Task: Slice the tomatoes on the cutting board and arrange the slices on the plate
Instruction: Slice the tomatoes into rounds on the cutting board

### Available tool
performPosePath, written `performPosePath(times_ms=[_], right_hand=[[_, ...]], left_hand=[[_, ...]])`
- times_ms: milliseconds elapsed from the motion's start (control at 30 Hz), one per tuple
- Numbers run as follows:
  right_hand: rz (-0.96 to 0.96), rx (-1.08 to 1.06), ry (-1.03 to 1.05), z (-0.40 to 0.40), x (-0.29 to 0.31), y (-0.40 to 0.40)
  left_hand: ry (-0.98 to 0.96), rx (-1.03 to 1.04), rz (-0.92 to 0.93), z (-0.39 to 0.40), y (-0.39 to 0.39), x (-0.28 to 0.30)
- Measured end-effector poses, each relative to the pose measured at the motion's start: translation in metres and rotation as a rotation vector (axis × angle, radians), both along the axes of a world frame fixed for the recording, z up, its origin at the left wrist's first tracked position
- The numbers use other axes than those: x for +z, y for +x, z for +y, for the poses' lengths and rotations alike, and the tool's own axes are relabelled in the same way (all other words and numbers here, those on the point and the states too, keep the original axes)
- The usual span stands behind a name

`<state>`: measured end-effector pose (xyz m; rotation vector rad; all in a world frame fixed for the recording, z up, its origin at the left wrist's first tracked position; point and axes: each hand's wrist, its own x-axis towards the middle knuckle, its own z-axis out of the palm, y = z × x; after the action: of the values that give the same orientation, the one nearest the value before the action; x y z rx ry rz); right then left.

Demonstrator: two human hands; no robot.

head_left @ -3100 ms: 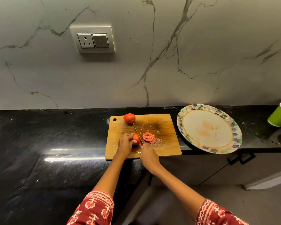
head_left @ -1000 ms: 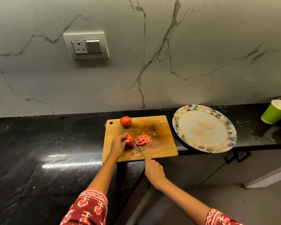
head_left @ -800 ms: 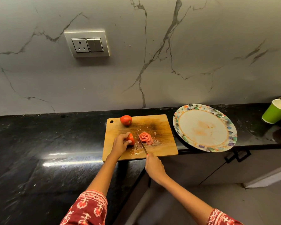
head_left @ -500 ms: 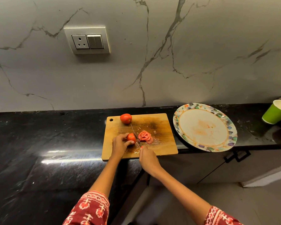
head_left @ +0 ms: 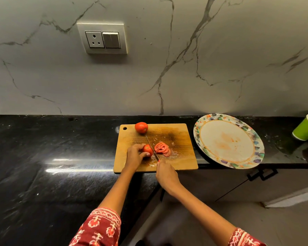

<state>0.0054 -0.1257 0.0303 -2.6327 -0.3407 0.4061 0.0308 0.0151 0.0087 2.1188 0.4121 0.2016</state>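
Near: my right hand (head_left: 164, 173) grips knife (head_left: 152, 148), blade against cut face | left hand (head_left: 134, 157) pinches half tomato (head_left: 147, 150) steady on cutting board (head_left: 176, 139) | slices (head_left: 161, 148) piled right of blade | whole tomato (head_left: 141, 127) far edge, waiting | plate (head_left: 203, 128) right on tabletop (head_left: 60, 139), no slices yet.

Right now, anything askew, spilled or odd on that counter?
Two things. The plate overhangs the counter's front edge, so it could tip if bumped. Juice and seeds are spilled on the cutting board around the slices. The plate also shows orange smears but no slices.
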Motion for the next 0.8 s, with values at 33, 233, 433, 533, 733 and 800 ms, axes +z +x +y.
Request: performPosePath(times_ms=[33, 233, 433, 533, 733, 800], right_hand=[[-0.002, 0.0, -0.01, 0.0, 0.001, 0.0], [0.006, -0.029, -0.01, 0.012, 0.004, 0.005], [-0.002, -0.031, -0.009, 0.015, 0.002, 0.01], [-0.016, -0.011, -0.01, 0.01, -0.002, 0.005], [-0.021, 0.01, -0.018, 0.011, 0.001, 0.009], [-0.008, -0.003, -0.022, 0.016, 0.004, 0.015]], left_hand=[[0.003, 0.007, -0.001, -0.001, -0.001, 0.001], [0.047, 0.017, -0.03, -0.008, -0.005, 0.004], [0.07, 0.026, -0.011, -0.01, -0.005, 0.009], [0.058, 0.023, 0.0, -0.01, -0.006, 0.01], [0.059, 0.011, -0.007, -0.011, -0.007, 0.013], [0.069, -0.006, -0.028, -0.012, -0.006, 0.015]])
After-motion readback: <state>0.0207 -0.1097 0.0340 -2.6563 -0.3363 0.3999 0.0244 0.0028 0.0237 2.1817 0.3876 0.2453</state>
